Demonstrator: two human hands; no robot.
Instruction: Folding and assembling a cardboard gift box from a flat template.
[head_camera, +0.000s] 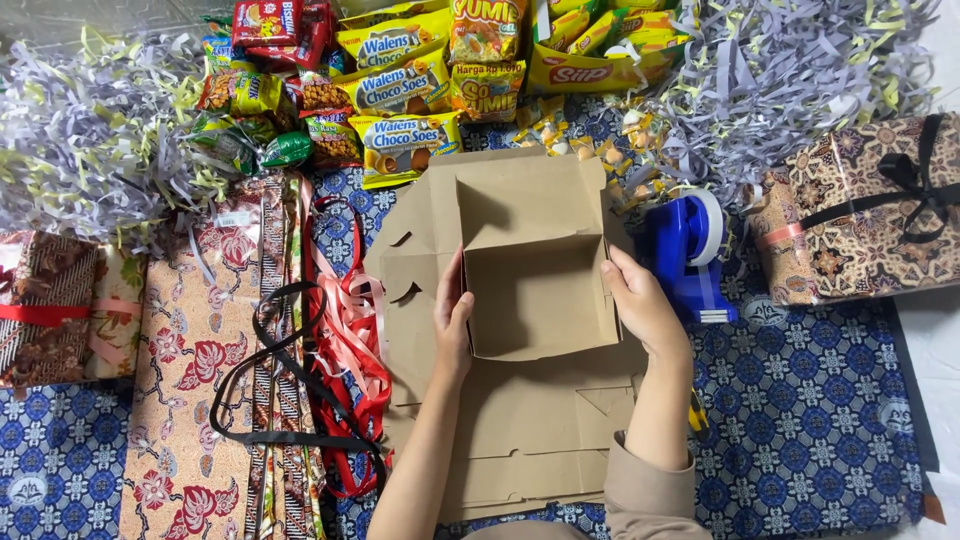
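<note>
Two bare forearms come up from the bottom edge, the right one in a rolled tan sleeve (640, 490), and both hands grip a half-folded brown cardboard box (530, 265) that sits on a stack of flat cardboard blanks (520, 450). Left hand (453, 325) presses against the box's left wall with its thumb hooked over the edge; right hand (640, 305) clasps the right wall, fingers curled round it. Box walls stand upright while the back flap is still raised. All of it rests on a blue patterned cloth (810, 400). Just right of the box stands a blue tape dispenser (690, 255), and further right a batik-wrapped parcel tied with black ribbon (865, 205). Left of the box lie red and pink ribbons (345, 330), a black ribbon (270, 380) and strips of patterned wrapping paper (185, 350). Snack packets (400, 85) are piled beyond the box, flanked by heaps of shredded paper (85, 135).
</note>
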